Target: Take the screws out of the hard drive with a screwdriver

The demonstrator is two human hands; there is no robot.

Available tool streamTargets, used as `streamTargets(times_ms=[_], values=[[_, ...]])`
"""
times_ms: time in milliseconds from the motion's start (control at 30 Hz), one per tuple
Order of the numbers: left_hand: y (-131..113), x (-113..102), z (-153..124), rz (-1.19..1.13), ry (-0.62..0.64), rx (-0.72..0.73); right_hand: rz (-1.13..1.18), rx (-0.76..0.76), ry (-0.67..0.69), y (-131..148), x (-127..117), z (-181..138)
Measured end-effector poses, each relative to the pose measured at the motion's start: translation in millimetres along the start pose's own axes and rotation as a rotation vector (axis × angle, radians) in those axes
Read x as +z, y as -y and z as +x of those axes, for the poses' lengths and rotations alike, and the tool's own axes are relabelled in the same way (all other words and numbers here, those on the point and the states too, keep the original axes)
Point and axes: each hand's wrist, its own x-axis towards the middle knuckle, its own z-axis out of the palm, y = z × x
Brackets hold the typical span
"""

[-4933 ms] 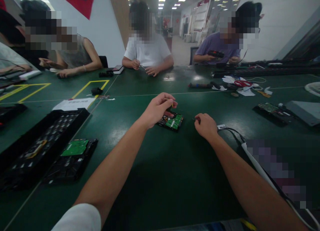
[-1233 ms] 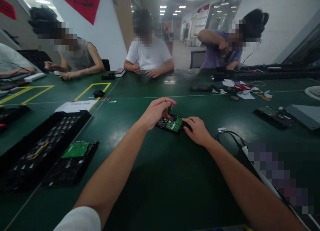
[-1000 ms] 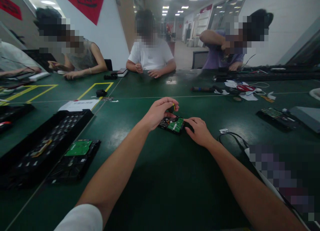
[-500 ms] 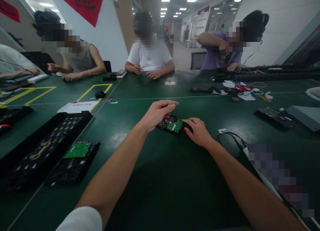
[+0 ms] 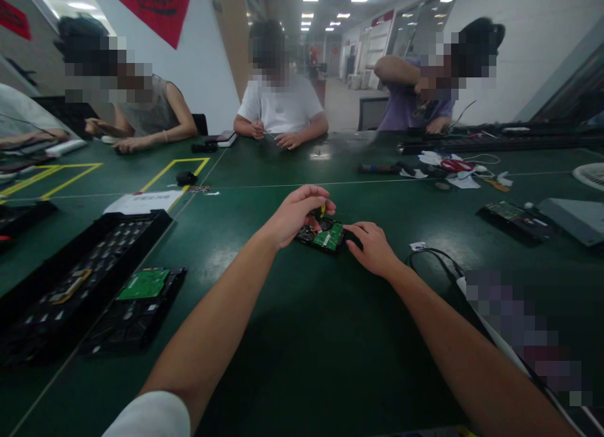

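Observation:
A hard drive (image 5: 329, 237) with a green circuit board lies on the dark green table in front of me. My left hand (image 5: 304, 213) is over its left part, fingers curled round a small yellow-and-black screwdriver (image 5: 323, 211); most of the tool is hidden behind the fingers. At the drive's right edge, my right hand (image 5: 370, 245) reaches in with its index fingertip touching the casing. Its thumb is spread below, and nothing is gripped between them.
Left of me are a long black tray (image 5: 85, 267) and another hard drive (image 5: 136, 305). A similar drive (image 5: 516, 220) lies at right beside a grey box (image 5: 576, 220). Cable (image 5: 441, 254) curves near my right forearm. Several people sit across the table (image 5: 264, 172).
My left fingers have shifted and curled downward, so more of the yellow tool shows. My right hand stays at the drive's edge. The view has moved slightly.

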Motion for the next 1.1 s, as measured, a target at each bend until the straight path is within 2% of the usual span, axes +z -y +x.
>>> streamTargets(times_ms=[100,267,500,633,900,1100], values=[[1.2,-2.3,1.9,0.003,-0.025,0.028,0.003,-0.002,0.001,-0.8,0.0,0.0],[-2.7,-3.3,1.2,0.143,-0.096,0.073,0.015,-0.008,0.015,-3.1,0.7,-0.3],[-3.0,-0.9,-0.5,0.017,0.005,0.031,0.011,0.002,0.012,-1.4,-0.3,0.1],[-0.6,-0.8,1.2,-0.009,0.034,0.062,0.003,-0.002,0.011,-0.6,-1.2,0.7],[4.3,-2.5,2.0,0.226,-0.046,0.104,0.000,0.004,0.004,-1.0,0.5,0.4],[5.8,-3.6,2.4,0.161,0.016,0.074,0.001,-0.008,0.001,-1.3,0.5,-0.3]])
